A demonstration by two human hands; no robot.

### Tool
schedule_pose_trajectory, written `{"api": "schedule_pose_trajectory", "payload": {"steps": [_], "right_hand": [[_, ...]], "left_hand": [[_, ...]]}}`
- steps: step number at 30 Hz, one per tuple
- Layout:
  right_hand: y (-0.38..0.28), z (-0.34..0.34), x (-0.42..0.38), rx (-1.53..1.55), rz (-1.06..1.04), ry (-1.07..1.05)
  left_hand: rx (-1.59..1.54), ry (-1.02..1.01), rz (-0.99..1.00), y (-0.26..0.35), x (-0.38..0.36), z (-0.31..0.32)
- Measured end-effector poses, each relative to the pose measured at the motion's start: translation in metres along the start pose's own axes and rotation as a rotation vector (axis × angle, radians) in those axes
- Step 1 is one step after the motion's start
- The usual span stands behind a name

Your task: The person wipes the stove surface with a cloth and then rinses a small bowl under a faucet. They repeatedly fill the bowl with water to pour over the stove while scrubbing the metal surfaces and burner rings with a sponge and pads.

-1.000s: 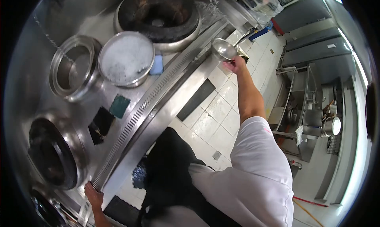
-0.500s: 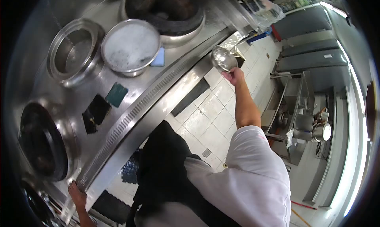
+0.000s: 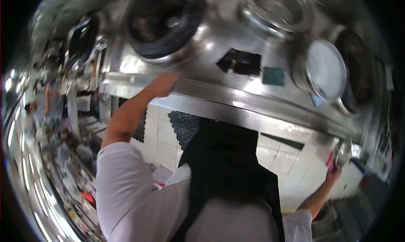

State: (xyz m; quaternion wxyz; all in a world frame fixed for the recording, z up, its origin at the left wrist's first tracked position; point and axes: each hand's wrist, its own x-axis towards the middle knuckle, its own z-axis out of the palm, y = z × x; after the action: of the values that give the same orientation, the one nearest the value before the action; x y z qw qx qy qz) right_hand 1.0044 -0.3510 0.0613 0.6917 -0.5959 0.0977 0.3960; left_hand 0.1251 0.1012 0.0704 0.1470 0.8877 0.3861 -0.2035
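Observation:
My right hand (image 3: 334, 172) grips a shiny metal bowl (image 3: 343, 152) by its rim, off the far right end of the steel stove counter (image 3: 202, 69). My left hand (image 3: 165, 85) lies over the counter's front ledge, its fingers blurred and resting on the steel. Beyond the ledge are a black flat piece (image 3: 249, 63) and a dark green scouring pad (image 3: 274, 76). A metal pot (image 3: 301, 75) full of white, foamy-looking contents (image 3: 325, 66) stands to the right, with a blue sponge (image 3: 317, 100) partly hidden by it.
A black burner ring (image 3: 145, 41) is at the back left, another (image 3: 358, 64) beside the pot. Between them sits a round metal well (image 3: 278, 7). Black mats (image 3: 184, 126) lie on the tiled floor (image 3: 162, 136). Another person (image 3: 49, 100) is at the far left.
My view has swung left, so the stove now runs across the frame. The right hand still holds the bowl, now turned more side-on. My left hand stays at the ledge.

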Motion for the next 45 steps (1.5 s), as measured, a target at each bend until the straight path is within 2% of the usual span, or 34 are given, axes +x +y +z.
{"api": "schedule_pose_trajectory", "payload": {"steps": [1, 3, 6, 7, 10, 11, 14, 17, 20, 21, 23, 26, 28, 30, 33, 34, 36, 37, 39, 40, 41, 43, 45], "right_hand": [[0.003, -0.033, 0.027, -0.244, -0.124, -0.063], [-0.002, -0.006, 0.01, -0.103, 0.0, -0.039], [0.001, 0.029, -0.014, -0.212, 0.036, -0.102], [0.01, 0.055, -0.032, -0.24, -0.024, -0.091], [0.027, 0.047, -0.019, -0.299, 0.002, -0.167], [0.034, 0.061, -0.028, -0.281, 0.0, -0.193], [0.058, 0.14, -0.085, -0.302, -0.023, -0.186], [0.079, 0.179, -0.107, -0.408, 0.04, -0.26], [0.109, 0.225, -0.123, -0.549, 0.042, -0.363], [0.117, 0.238, -0.127, -0.607, 0.027, -0.343], [0.145, 0.306, -0.164, -0.79, 0.022, -0.333], [0.19, 0.397, -0.201, -1.082, 0.025, -0.489], [0.274, 0.46, -0.209, -1.251, -0.253, -0.621], [0.32, 0.535, -0.256, -1.164, -0.276, -0.711], [0.402, 0.595, -0.268, -1.445, -0.798, -0.857], [0.42, 0.62, -0.294, -1.521, -0.952, -0.863], [0.44, 0.668, -0.359, -1.49, -0.829, -0.88], [0.45, 0.685, -0.383, -1.522, -0.833, -0.902], [0.473, 0.711, -0.415, -1.519, -0.882, -0.962], [0.483, 0.72, -0.425, -1.489, -0.926, -0.999], [0.492, 0.728, -0.432, -1.494, -0.971, -1.01], [0.504, 0.735, -0.428, -1.44, -1.031, -1.019], [0.514, 0.734, -0.404, -1.305, -1.145, -1.049]], "left_hand": [[-0.026, -0.02, -0.042, 0.008, -0.002, -0.008], [-0.072, -0.028, -0.054, 0.01, 0.0, -0.009], [-0.107, -0.05, -0.055, 0.0, 0.006, 0.003], [-0.107, -0.076, -0.064, 0.002, 0.008, 0.002], [-0.115, -0.256, -0.122, 0.003, 0.019, 0.011], [-0.121, -0.335, -0.15, 0.002, 0.02, 0.018], [-0.251, -0.251, -0.2, -0.005, 0.012, 0.037], [-0.332, -0.277, -0.303, 0.007, 0.001, 0.011], [-0.41, 0.079, -0.36, -0.003, -0.01, 0.036], [-0.411, 0.184, -0.433, -0.007, -0.009, 0.046], [-0.417, 0.392, -0.578, -0.016, -0.003, 0.071], [-0.529, 0.356, -0.817, -0.043, 0.012, 0.097], [-0.522, 0.433, -0.988, -0.068, 0.024, 0.114], [-0.533, 0.477, -1.117, -0.08, 0.034, 0.119], [-0.586, 0.598, -1.258, -0.098, 0.042, 0.122], [-0.587, 0.622, -1.288, -0.105, 0.044, 0.124], [-0.59, 0.66, -1.345, -0.119, 0.048, 0.133], [-0.546, 0.522, -1.343, -0.122, 0.037, 0.12], [-0.532, 0.659, -1.378, -0.158, 0.033, 0.133], [-0.528, 0.728, -1.391, -0.178, 0.032, 0.14], [-0.448, 0.637, -1.403, -0.196, 0.022, 0.142], [-0.466, 0.607, -1.409, -0.232, -0.012, 0.132], [-0.531, 0.585, -1.579, -0.27, -0.032, 0.135]]}}
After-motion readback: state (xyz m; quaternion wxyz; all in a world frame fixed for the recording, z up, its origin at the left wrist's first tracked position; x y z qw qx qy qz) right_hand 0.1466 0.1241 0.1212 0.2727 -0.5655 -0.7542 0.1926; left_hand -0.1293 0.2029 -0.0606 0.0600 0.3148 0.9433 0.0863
